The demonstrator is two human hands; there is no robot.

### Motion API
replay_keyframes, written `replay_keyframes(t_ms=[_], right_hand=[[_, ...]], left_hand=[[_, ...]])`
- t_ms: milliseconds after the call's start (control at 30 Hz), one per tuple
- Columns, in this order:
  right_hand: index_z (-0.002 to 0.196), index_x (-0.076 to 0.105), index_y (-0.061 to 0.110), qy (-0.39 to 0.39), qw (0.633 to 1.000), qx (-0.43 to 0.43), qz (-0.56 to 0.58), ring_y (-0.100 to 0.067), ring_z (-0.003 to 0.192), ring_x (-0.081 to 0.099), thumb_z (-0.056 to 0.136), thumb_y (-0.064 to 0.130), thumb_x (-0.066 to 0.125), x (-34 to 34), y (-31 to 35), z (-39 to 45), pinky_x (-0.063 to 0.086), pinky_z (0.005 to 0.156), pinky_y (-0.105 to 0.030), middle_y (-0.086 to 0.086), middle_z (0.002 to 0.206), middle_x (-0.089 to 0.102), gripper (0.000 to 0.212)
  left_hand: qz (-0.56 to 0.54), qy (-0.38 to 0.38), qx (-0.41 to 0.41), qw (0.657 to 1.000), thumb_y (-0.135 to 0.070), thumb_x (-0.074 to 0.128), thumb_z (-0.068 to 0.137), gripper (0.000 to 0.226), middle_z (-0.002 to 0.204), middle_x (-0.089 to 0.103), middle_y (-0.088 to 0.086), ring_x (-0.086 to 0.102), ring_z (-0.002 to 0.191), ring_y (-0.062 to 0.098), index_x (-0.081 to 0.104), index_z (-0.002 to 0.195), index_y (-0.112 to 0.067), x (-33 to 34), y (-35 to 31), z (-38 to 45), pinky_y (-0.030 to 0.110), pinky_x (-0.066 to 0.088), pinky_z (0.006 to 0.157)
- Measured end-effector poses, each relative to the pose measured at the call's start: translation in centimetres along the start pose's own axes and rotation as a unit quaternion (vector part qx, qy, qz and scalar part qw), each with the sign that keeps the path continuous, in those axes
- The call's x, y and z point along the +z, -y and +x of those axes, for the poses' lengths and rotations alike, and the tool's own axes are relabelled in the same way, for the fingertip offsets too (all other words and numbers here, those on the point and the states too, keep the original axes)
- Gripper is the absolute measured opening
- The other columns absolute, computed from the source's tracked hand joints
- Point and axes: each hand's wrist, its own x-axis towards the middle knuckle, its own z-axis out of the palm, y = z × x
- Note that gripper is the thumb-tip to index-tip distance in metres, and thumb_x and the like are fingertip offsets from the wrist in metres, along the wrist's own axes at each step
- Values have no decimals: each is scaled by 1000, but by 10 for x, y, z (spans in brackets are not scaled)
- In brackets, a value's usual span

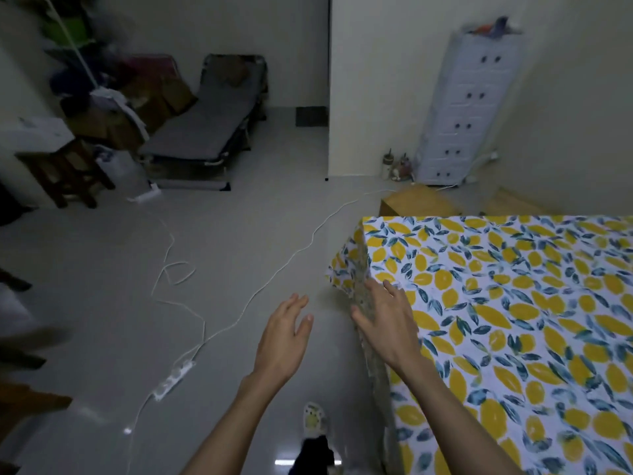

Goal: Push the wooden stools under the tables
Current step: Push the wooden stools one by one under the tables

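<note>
A table (513, 303) under a lemon-print cloth fills the right of the head view. Beyond its far edge stand two light wooden stools, one (419, 202) near the corner and another (513, 204) further right, both partly hidden by the table. A dark wooden stool (65, 173) stands at the far left under a white box. My left hand (284, 341) hovers open over the floor, holding nothing. My right hand (387, 320) is open at the table's left edge, fingers against the hanging cloth.
White cables (260, 289) and a power strip (173, 378) trail across the grey floor. A folding cot (205, 132) and piled clutter sit at the back left. A white drawer tower (469, 108) stands against the right wall. My slippered foot (315, 419) shows below.
</note>
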Motion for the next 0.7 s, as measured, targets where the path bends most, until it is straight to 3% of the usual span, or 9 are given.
replay_keyframes(t_ms=[100,233,500,700], right_hand=[[132,48,19,-30,999,19,12,-27,137,30,87,40,57,14,9,71,32,107,-41,-10,135,53,50],[134,46,22,-13,1000,14,-11,-26,137,30,88,42,55,22,18,179,26,112,-42,-5,132,56,51],[133,51,14,-43,995,51,-68,-30,134,38,87,48,48,34,30,353,24,113,-44,-6,137,55,58],[142,42,15,-72,986,139,-62,-28,142,27,91,50,47,56,17,478,20,117,-47,-7,153,38,63]], left_hand=[[-7,5,22,1000,-30,47,98,45,153,34,-4,26,142,9,43,142,-22,-19,9,80,19,15,111],[-7,50,24,998,-30,49,97,49,155,30,-3,23,143,9,39,144,-19,-43,14,185,15,11,110],[-11,107,49,993,-33,46,98,53,157,24,-3,17,145,12,32,147,-20,-59,20,382,21,9,114],[-12,167,95,981,-36,44,98,54,158,22,-3,13,147,15,30,148,-22,-46,22,549,27,9,117]])
